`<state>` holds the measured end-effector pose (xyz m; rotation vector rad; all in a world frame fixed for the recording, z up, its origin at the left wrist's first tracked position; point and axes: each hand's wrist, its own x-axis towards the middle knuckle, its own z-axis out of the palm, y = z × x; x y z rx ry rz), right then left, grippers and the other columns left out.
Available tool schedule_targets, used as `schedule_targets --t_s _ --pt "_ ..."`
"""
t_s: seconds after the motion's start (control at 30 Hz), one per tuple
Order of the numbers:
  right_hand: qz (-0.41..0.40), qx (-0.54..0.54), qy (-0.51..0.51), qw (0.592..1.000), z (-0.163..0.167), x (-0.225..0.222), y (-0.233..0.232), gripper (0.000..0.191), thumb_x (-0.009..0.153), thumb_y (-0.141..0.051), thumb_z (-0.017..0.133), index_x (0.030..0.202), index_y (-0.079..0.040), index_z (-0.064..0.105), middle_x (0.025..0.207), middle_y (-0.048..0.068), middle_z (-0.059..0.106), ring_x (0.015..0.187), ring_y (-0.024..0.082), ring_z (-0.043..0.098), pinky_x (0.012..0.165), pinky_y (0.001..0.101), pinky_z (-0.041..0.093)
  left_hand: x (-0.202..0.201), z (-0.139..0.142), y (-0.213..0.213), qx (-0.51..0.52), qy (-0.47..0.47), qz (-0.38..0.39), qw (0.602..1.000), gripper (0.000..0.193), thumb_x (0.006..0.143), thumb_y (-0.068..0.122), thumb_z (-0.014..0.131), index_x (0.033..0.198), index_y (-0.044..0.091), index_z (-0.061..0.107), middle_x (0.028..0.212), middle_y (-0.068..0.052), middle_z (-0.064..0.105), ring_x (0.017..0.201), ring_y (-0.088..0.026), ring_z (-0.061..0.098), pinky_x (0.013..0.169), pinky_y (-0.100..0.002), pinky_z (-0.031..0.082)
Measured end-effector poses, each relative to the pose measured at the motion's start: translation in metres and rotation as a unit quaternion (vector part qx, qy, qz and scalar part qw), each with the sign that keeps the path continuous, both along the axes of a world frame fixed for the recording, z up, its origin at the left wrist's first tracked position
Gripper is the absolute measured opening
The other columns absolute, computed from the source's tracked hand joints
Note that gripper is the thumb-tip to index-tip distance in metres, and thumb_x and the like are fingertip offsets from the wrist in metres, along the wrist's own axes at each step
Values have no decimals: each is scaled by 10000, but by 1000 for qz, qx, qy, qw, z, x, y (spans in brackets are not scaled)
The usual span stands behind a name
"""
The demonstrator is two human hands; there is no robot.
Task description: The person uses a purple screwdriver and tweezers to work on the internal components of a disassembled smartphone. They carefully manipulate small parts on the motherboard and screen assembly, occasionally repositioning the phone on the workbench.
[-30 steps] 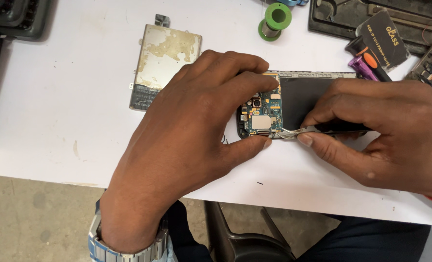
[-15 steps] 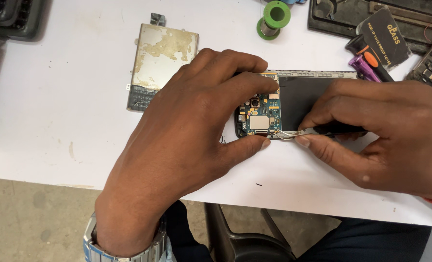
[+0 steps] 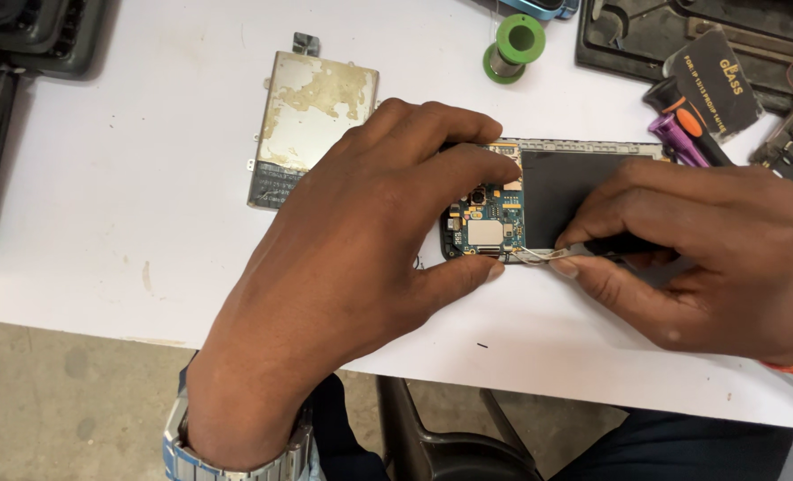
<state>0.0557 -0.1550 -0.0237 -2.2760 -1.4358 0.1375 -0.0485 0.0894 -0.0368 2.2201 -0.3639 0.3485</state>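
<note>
Near the front edge of the white table (image 3: 102, 223) lies an opened phone (image 3: 539, 200), its blue circuit board uncovered at the left end and a dark battery beside it. My judgement is that the work now is lifting a small part at the lower edge of the board. The left hand (image 3: 370, 258) presses on the phone, thumb at the near side and fingers curled over the far side, so it holds the phone steady. The right hand (image 3: 699, 254) is closed narrow around thin metal tweezers (image 3: 548, 256), whose tip touches the board's lower edge. To do this well, the left hand should keep firm pressure and the tweezers should stay low and gentle, so the tip does not slip onto the components. Compared with one second ago, almost nothing has changed: both hands and the tweezers keep the same places. A worn metal plate (image 3: 312, 120) rests toward the far left, a green solder spool (image 3: 514, 46) at the far edge
</note>
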Motion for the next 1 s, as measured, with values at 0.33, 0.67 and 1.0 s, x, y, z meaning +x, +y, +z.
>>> schedule_targets --t_s 0.33,0.67,1.0 --pt "8 -2 2 1000 -4 3 -4 203 788 -200 845 864 -33 757 833 87 742 612 98 676 466 195 529 1 -1 1 9 6 -2 1000 483 775 229 855 1201 78 684 1338 -44 615 1197 -255 581 917 -389 526" --pt "-19 -30 26 999 0 1 -2 201 768 -216 844 871 -58 775 830 56 752 637 102 691 515 214 530 1 0 0 4 18 -2 1000 472 783 227 846 1202 83 683 1327 -34 616 1180 -242 580 905 -381 526" --pt "-45 -43 41 997 2 -3 2 188 776 -233 846 867 -80 785 814 34 757 637 109 690 515 228 529 1 0 -1 8 20 3 1000 474 779 236 847 1200 89 687 1317 -22 617 1170 -229 581 885 -365 534"
